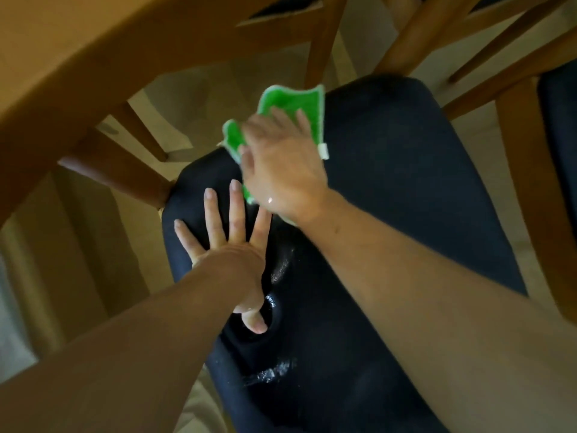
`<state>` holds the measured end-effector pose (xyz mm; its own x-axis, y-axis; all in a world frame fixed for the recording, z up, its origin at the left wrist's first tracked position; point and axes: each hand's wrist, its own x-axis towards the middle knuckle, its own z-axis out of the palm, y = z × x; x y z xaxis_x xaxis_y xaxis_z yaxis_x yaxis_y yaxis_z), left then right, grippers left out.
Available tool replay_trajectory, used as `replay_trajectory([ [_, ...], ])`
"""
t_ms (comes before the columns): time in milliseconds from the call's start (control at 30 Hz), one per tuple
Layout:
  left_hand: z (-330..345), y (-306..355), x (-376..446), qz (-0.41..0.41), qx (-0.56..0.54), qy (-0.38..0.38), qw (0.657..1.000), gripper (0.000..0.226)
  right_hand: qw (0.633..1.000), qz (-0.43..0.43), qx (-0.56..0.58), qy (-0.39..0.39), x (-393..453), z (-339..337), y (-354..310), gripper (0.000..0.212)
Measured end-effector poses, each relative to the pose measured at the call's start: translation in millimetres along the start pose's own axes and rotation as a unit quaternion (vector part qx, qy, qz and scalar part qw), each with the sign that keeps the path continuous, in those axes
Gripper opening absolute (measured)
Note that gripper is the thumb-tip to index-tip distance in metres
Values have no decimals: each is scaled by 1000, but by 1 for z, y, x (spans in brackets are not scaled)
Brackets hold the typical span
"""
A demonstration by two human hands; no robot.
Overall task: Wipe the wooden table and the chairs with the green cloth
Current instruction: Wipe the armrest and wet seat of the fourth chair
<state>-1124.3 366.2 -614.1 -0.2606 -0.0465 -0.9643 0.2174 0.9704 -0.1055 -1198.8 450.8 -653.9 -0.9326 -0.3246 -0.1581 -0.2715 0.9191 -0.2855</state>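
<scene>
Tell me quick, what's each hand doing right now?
Left hand: open, fingers spread flat on the dark seat cushion.
Right hand: open, pressing the green cloth onto the cushion.

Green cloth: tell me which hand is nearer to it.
Right. The right hand lies flat on top of the green cloth, pressing it onto the dark chair seat. The left hand rests spread on the seat just beside it.

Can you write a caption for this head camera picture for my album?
Right hand presses the green cloth onto a dark chair seat while the left hand rests flat beside it.
</scene>
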Motion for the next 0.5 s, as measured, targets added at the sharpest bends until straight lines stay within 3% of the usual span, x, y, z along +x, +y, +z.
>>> replay_trajectory([
  [167, -1, 1, -1, -4, 2, -4, 1000, 157, 992, -114, 60, -5, 7, -6, 26, 33],
  [267, 0, 1, 0, 1, -10, 6, 1000, 158, 999, -25, 17, 25, 26, -23, 80, 48],
  [333, 0, 0, 1, 4, -18, 5, 1000, 158, 996, 61, -13, 61, 35, -30, 107, 44],
  [400, 1, -1, 2, 12, -21, 6, 1000, 159, 990, 117, -36, 71, 40, -31, 113, 38],
  [500, 2, -3, 3, 21, -25, 8, 999, 159, 982, 168, -78, 27, 46, -29, 86, 40],
])
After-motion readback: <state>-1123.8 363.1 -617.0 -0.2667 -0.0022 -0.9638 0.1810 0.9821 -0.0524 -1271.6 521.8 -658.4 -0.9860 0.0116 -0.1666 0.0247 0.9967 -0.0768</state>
